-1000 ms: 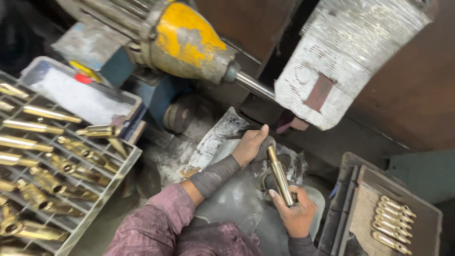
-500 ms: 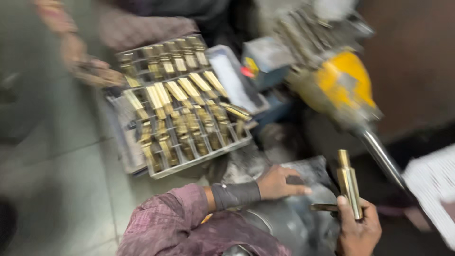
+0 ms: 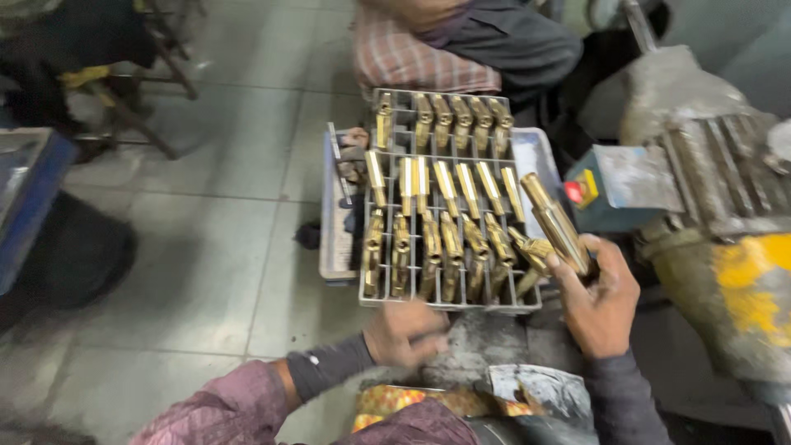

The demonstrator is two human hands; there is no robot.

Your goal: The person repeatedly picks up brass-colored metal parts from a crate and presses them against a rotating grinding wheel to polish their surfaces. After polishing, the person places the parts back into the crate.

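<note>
Brass tube held beside a nearly full rack.
Right hand point(image 3: 601, 309) fingers close around a polished brass tube point(image 3: 556, 222) just beside the grey wire rack point(image 3: 449, 303); left hand point(image 3: 404, 334), loosely curled and empty, rests at its near edge; few slots remain.

Grey tiled floor point(image 3: 206, 222); yellow-grey machine point(image 3: 725, 247) at right; seated person's checked shirt point(image 3: 412, 62) beyond; blue bin point(image 3: 25, 198) left.

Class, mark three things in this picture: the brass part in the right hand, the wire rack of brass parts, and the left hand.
brass part point(image 3: 557, 222), head view, middle of its shaft.
wire rack point(image 3: 449, 305), head view, near rim.
left hand point(image 3: 405, 332), head view, back of the hand.
</note>
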